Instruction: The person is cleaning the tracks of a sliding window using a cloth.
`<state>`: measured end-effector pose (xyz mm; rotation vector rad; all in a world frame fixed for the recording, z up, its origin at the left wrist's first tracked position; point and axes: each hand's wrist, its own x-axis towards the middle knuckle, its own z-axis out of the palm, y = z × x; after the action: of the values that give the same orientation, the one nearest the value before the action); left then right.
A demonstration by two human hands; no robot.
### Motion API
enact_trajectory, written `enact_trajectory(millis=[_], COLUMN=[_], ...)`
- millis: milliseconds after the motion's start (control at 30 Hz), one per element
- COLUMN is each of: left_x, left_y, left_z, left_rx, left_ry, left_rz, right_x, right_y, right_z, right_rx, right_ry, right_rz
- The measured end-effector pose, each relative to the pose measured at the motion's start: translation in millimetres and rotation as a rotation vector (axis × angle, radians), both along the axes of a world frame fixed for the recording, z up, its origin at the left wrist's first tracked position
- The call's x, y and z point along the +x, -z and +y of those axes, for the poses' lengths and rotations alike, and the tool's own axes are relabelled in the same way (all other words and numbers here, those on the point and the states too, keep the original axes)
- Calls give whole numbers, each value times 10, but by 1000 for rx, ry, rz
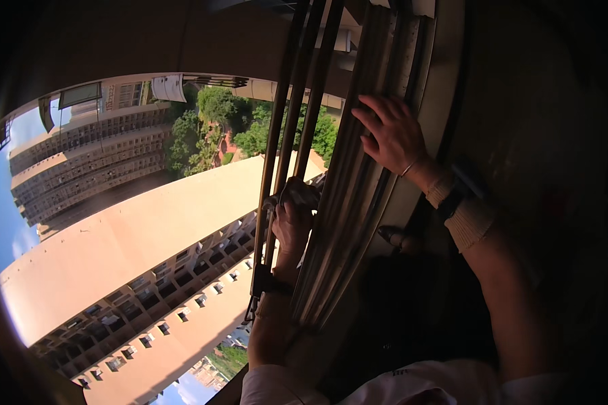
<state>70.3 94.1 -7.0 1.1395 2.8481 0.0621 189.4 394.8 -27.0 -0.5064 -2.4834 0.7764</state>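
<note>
My left hand (291, 228) reaches out past the window track and grips a dark, bunched cloth (300, 193). The cloth lies against the metal bars (295, 101) of a railing outside the window. Part of the cloth is in shadow, so its full shape cannot be told. Higher up, my right hand (392, 134) rests over the grooved metal window track (352, 187), fingers somewhat spread and holding nothing. Dark bands and knitted cuffs circle both wrists, and a thin bracelet shows on the right one.
Beyond the bars is a long drop to a pale building (147, 212), trees (218, 106) and high-rise blocks (91, 152). A light sill (438, 96) edges the track on the room side. A dark shoe (391, 236) shows on the dim floor.
</note>
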Motion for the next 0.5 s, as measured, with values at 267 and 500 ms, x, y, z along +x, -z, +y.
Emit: enact_trajectory(millis=[267,500], left_x=[-457,-398], left_y=[-634,-207], left_z=[2507,3536], left_rx=[543,214], left_ry=[193,274], left_rz=[-132,-104], right_x=[-34,-103], right_y=[90,16], right_z=[-44,-50], right_rx=[69,149], right_ry=[0,-15], right_rz=[-25,-10])
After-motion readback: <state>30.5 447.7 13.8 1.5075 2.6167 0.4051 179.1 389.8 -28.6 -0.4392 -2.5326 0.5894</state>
